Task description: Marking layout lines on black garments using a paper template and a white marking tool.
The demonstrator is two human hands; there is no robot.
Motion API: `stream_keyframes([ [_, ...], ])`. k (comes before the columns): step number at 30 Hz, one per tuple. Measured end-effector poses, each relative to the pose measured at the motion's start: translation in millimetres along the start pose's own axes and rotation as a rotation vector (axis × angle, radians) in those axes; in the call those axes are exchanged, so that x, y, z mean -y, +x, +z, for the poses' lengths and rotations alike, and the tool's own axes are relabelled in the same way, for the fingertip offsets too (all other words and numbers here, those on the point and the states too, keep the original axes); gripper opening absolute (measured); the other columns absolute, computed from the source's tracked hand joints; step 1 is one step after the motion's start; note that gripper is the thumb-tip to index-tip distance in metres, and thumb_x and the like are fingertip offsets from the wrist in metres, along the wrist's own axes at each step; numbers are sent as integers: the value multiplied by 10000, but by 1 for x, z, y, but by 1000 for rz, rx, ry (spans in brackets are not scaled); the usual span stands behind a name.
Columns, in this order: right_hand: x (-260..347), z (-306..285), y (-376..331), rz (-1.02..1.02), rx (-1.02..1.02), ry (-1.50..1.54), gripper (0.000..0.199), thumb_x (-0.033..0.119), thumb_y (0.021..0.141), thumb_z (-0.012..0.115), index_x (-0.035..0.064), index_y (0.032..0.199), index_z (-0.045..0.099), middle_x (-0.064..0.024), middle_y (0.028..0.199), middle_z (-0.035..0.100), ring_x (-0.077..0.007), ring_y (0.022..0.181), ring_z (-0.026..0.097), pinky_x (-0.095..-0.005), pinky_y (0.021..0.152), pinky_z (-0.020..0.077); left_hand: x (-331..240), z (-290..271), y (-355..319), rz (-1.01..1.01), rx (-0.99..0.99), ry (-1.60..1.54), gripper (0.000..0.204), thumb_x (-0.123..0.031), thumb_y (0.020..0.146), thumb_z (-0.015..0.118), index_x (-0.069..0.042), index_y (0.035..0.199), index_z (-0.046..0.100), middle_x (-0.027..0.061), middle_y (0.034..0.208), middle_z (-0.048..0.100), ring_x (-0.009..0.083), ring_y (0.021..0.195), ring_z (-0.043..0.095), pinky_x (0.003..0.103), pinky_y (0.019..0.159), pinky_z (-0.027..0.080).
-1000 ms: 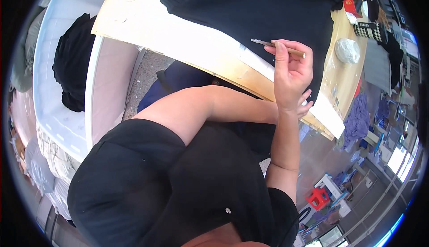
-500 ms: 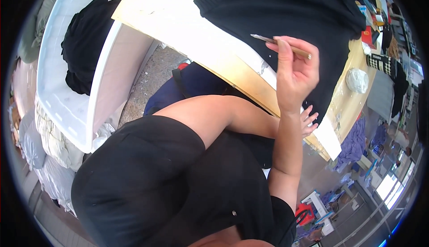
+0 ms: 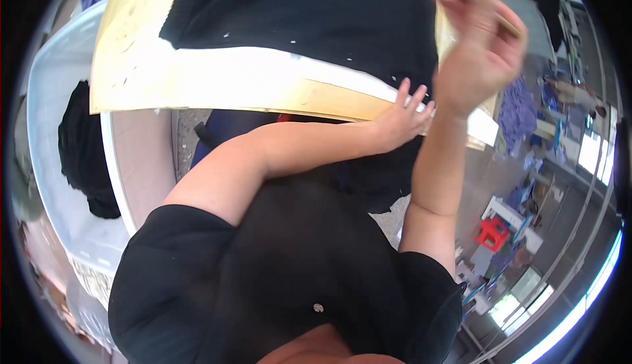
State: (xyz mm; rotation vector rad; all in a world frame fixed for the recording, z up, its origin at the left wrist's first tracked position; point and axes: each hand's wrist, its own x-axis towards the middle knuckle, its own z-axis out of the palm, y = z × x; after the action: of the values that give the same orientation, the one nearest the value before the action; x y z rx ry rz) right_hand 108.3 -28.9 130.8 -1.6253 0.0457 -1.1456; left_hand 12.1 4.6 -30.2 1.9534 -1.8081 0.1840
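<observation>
A black knitted garment (image 3: 303, 8) with a ribbed edge at its left lies flat over the table. Small white marks or flecks dot the cloth near its front edge. My left hand (image 3: 406, 119) rests with spread fingers on the front edge of the garment and the white sheet (image 3: 257, 68) under it, holding nothing. Raised above the garment's right end, my right hand (image 3: 484, 45) is closed around a slim brown pencil-like tool (image 3: 508, 27). Motion smears this hand, and the tool's pale tip is blurred near the top of the picture.
The yellowish table (image 3: 131, 54) has its front edge just ahead of my body. At the left stands a white plastic bin (image 3: 49, 140) with black cloth (image 3: 85, 160) inside. Purple cloth (image 3: 517, 114) hangs beyond the table's right end. A red stool (image 3: 492, 234) stands farther off.
The view has turned, so table and bin sit differently. My right hand, still with the tool, has gone from over the cloth's middle to its right end. My left hand now shows more fully.
</observation>
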Motion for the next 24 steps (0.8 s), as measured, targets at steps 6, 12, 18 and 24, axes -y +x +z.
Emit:
stream_keyframes([
  [6,-44,-165,32,35,-232,-433,179,101,927,525,-56,949,442,-164,871,601,-213,771,659,-290,724,566,-1,-23,-2,142,118,95,456,-250,865,472,-118,1302,457,121,1386,328,439,1286,264,687,969,221],
  [12,-95,-211,48,309,-95,-774,472,188,826,672,-70,1161,464,-138,927,610,-216,897,620,-307,784,485,-1,-24,0,144,123,80,458,-274,871,477,-129,1304,459,119,1383,332,436,1285,271,664,983,228],
  [18,-35,-141,-35,119,257,-815,441,121,785,683,2,1183,537,-143,1026,595,-254,920,600,-336,813,475,0,-25,2,128,119,109,458,-274,861,490,-138,1298,470,110,1373,345,434,1284,276,668,972,236],
  [24,-17,-121,-59,235,524,-720,112,50,765,644,9,868,626,-94,810,580,-249,771,572,-361,688,450,2,-19,1,154,225,119,416,-268,848,490,-160,1247,526,116,1331,421,413,1259,329,673,968,236],
])
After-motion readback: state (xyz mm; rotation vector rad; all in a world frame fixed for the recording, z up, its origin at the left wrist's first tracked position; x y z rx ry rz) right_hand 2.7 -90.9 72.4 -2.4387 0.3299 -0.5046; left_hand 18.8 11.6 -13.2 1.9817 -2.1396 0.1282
